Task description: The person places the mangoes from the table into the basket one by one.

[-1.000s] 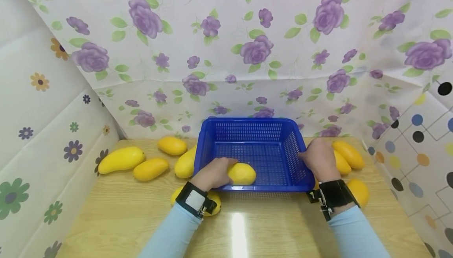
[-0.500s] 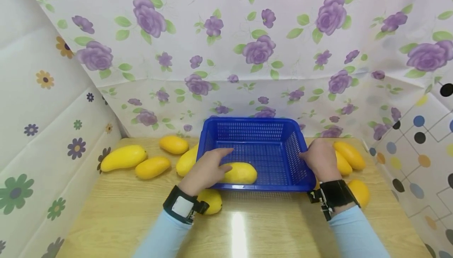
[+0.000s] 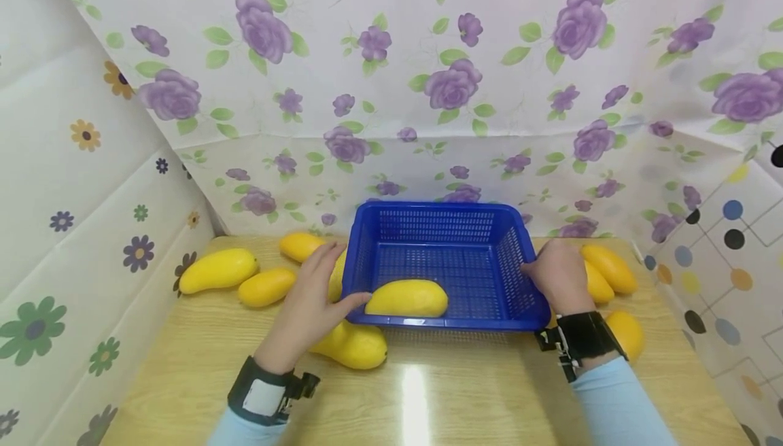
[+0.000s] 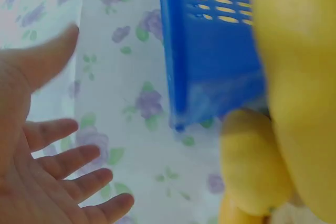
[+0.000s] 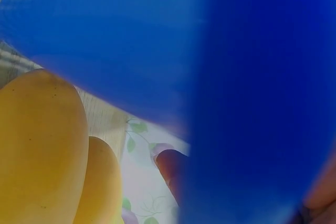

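A blue plastic basket [image 3: 437,262] stands mid-table with one yellow mango [image 3: 408,298] lying along its near wall. My right hand [image 3: 555,276] grips the basket's right rim; in the right wrist view the blue wall [image 5: 105,40] hides most of that hand. My left hand [image 3: 308,310] is spread just outside the basket's left side, holding nothing. Its thumb tip appears close to the near-left rim, though I cannot tell whether it touches. Beneath the left hand, a yellow mango [image 3: 357,347] lies in front of the basket, and another mango [image 3: 336,279] is partly hidden behind the fingers.
To the left lie a long yellow mango [image 3: 218,270], a smaller one [image 3: 267,287] and one farther back [image 3: 300,246]. Several mangoes, including one at the back [image 3: 612,268] and one nearer [image 3: 627,334], lie on the right. A flowered cloth [image 3: 404,92] hangs behind the wooden table [image 3: 477,391].
My left hand has let go of the mango inside the basket and moved left and out over the rim, its fingers spreading. The right hand keeps its grip on the basket.
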`<state>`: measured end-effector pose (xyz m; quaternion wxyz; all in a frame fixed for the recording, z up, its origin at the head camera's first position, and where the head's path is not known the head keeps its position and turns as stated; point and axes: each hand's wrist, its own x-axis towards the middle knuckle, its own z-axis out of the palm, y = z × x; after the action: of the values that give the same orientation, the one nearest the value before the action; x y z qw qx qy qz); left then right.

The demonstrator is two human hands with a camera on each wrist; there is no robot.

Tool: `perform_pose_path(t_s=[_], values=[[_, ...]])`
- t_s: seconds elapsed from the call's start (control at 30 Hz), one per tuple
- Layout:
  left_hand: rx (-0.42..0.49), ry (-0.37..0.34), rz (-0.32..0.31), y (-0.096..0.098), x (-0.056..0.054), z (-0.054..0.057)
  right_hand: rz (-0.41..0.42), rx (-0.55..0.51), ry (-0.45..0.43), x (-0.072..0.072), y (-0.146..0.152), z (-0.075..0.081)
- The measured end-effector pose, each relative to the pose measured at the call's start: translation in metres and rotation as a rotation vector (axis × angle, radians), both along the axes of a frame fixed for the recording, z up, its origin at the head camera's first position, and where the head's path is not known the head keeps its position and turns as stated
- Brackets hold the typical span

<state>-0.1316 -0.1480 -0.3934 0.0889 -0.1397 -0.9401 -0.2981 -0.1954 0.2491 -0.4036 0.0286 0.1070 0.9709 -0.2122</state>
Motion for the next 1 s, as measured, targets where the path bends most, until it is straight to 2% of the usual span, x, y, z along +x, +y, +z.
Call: perform_pose_path(t_s=[0.13, 0.37, 0.5, 0.77, 0.87, 1.0], values=[[-0.019, -0.024, 0.029, -0.012, 0.009, -0.011, 0.0, 0.005, 0.021, 0.001, 0.001, 0.0], [-0.148, -0.003, 0.057, -0.026, 0.026, -0.038, 0.008, 0.005, 0.022, 0.001, 0.001, -0.001], [-0.162, -0.063, 0.06, -0.028, 0.031, -0.051, 0.005, -0.004, 0.017, 0.0, 0.001, -0.001], [-0.145, -0.188, 0.061, -0.023, 0.032, -0.064, 0.002, 0.01, 0.034, 0.001, -0.001, -0.001], [-0.168, -0.193, 0.043, -0.02, 0.03, -0.067, 0.001, 0.011, 0.036, 0.002, -0.001, -0.001], [-0.192, -0.164, 0.012, -0.017, 0.027, -0.069, -0.005, 0.012, 0.034, 0.002, -0.001, -0.001]])
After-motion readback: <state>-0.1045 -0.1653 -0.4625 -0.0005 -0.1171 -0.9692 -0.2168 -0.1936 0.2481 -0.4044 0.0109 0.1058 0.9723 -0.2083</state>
